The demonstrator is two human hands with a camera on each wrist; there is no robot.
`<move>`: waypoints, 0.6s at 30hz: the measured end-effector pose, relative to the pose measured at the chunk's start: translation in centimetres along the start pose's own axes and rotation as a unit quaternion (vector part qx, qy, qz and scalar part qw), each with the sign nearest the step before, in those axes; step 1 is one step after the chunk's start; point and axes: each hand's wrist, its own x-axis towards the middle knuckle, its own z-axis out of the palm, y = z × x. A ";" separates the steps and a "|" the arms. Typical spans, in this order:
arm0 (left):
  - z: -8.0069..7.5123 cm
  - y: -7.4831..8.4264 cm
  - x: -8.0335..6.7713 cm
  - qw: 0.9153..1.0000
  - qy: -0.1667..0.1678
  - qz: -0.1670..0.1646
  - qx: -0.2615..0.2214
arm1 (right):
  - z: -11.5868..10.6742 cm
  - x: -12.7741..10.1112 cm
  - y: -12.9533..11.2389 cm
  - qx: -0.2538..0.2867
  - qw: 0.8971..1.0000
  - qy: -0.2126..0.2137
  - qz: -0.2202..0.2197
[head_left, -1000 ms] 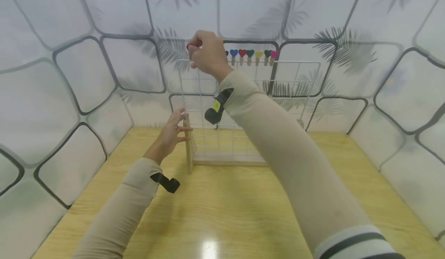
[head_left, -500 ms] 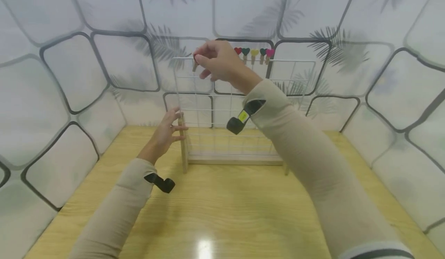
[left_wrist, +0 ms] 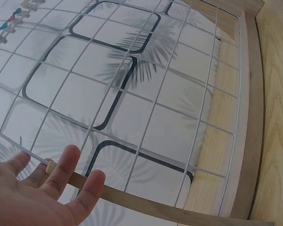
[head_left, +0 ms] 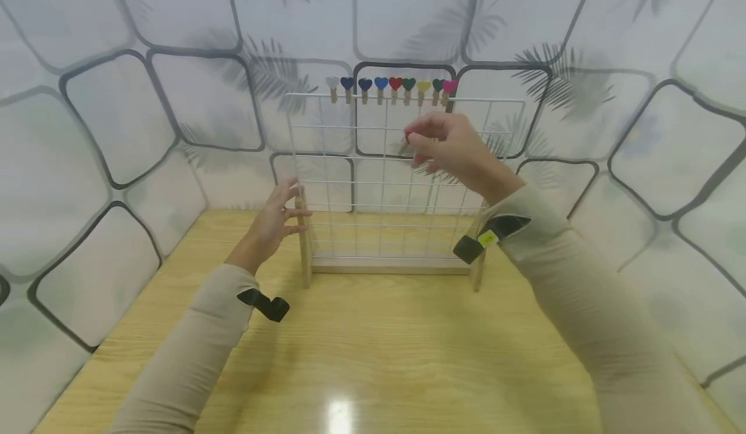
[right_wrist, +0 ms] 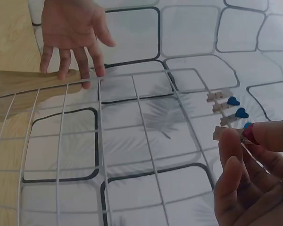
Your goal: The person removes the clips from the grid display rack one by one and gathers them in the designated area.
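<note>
Leaf-printed wallpaper (head_left: 408, 19) stands behind a white wire grid (head_left: 383, 182), which rises from a wooden base (head_left: 390, 266) on the wooden tabletop (head_left: 373, 350). Before the grid's upper half, below its top wire (head_left: 489, 101), the right hand (head_left: 451, 142) pinches a heart clothespin (right_wrist: 249, 134) between thumb and fingertips. At the grid's left edge is the left hand (head_left: 272, 227), fingers spread and loose, gripping nothing. If that pinch slackened, the small clothespin could slip and drop to the tabletop; a knock from the right hand could rock the grid and jar the row of clothespins (head_left: 381, 84) clipped along its top wire. The held one shows a deep red heart on a pale wooden body that appears to slant down toward the grid's left side; whether it touches the grid I cannot tell
</note>
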 end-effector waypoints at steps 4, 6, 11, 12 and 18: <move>0.0 0.0 0.0 1.000 0.003 0.001 -0.001 | -1.6 -1.5 2.8 0.011 0.999 0.028 0.018; 0.1 0.0 0.0 1.000 0.006 0.001 0.001 | -2.4 -2.2 4.3 0.014 0.999 0.039 0.033; 0.1 0.1 0.0 1.000 0.009 0.007 0.009 | -4.2 -4.3 8.0 0.040 0.996 0.055 0.058; 0.1 0.1 -0.1 1.000 0.009 0.006 0.011 | -4.5 -4.8 8.8 0.057 0.995 0.056 0.064; 0.3 0.1 0.0 1.000 0.006 0.002 0.016 | -6.0 -7.2 13.0 0.098 0.989 0.066 0.087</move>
